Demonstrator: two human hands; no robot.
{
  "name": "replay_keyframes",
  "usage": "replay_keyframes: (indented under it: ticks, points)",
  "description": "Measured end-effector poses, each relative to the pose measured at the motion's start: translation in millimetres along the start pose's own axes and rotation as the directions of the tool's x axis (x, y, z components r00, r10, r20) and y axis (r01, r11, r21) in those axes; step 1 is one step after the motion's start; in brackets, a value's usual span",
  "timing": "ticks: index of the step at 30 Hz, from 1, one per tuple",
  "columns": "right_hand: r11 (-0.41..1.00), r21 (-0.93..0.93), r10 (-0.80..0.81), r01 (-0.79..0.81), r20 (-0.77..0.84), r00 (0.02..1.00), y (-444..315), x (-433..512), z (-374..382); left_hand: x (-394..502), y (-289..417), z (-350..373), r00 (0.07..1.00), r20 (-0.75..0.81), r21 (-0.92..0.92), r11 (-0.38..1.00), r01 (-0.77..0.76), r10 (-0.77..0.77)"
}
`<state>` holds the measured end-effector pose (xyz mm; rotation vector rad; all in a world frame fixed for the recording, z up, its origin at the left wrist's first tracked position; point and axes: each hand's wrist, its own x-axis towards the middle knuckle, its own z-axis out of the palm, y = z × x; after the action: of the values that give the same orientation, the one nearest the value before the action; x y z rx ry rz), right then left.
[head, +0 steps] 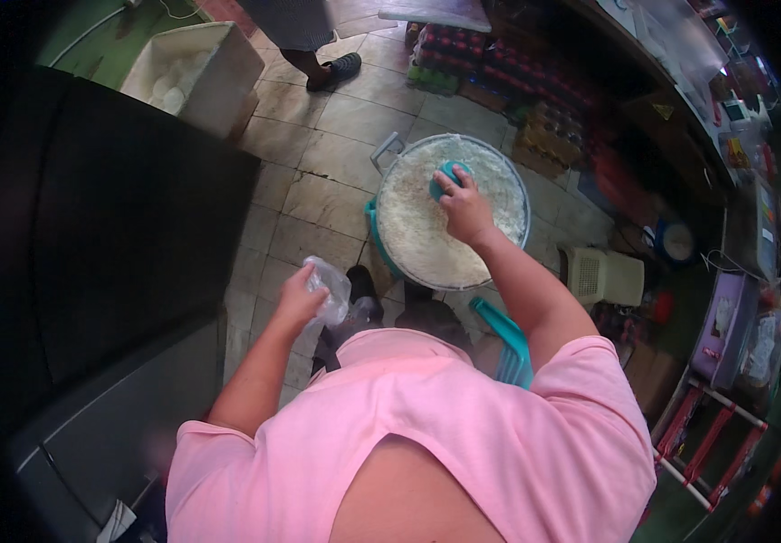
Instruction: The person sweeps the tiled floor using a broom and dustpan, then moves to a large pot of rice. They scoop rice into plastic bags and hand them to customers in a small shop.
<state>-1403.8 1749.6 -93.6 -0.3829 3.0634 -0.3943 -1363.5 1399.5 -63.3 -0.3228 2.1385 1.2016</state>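
Observation:
My right hand (461, 203) grips a small teal cup (439, 189) from above, its fingers spread over the cup. The cup rests on or in the white, rice-like food (424, 237) that fills a large round metal pot (528, 224) almost to the rim. The pot stands in front of me, with a handle (386, 151) at its far left and a teal plastic piece, perhaps a stool, partly under its left side. To the left of the pot, my left hand (300, 298) holds a clear plastic bag (329, 290), which looks crumpled; whatever is inside cannot be made out.
A dark cabinet or refrigerator (139, 224) fills the left. Beyond it sits a white foam box (224, 81) with pale round items. Another person's leg (305, 64) shows at the far side. Stacked drink bottles (448, 54), a beige plastic basket (601, 275) and a teal chair (509, 339) lie rightward.

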Motion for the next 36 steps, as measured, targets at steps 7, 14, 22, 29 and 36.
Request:
replay_keyframes:
  ticks: [7,14,22,29,36]
  points:
    - [0.992,0.071,-0.108,0.105,0.041,0.993,13.7,-25.5,-10.3,-15.2,42.0,23.2,0.999,-0.040,-0.115,0.993,-0.033,0.029]
    - [0.991,0.090,-0.081,0.100,-0.191,0.978,49.6,20.4,-43.8,-22.7,35.6,28.2,0.991,-0.132,-0.199,0.980,-0.028,0.002]
    - [0.995,0.043,-0.093,0.093,0.002,0.996,12.7,52.9,-15.7,-39.1,37.3,33.8,0.985,-0.149,-0.249,0.968,0.042,-0.081]
    - [0.974,0.078,-0.223,0.215,0.113,0.968,11.8,4.6,-0.6,-32.5,24.2,40.9,0.985,-0.161,-0.191,0.981,0.036,-0.067]
    - [0.937,0.083,-0.349,0.339,0.204,0.915,32.2,-31.7,-29.2,-35.4,46.5,34.8,0.995,-0.089,-0.183,0.982,0.035,-0.052]
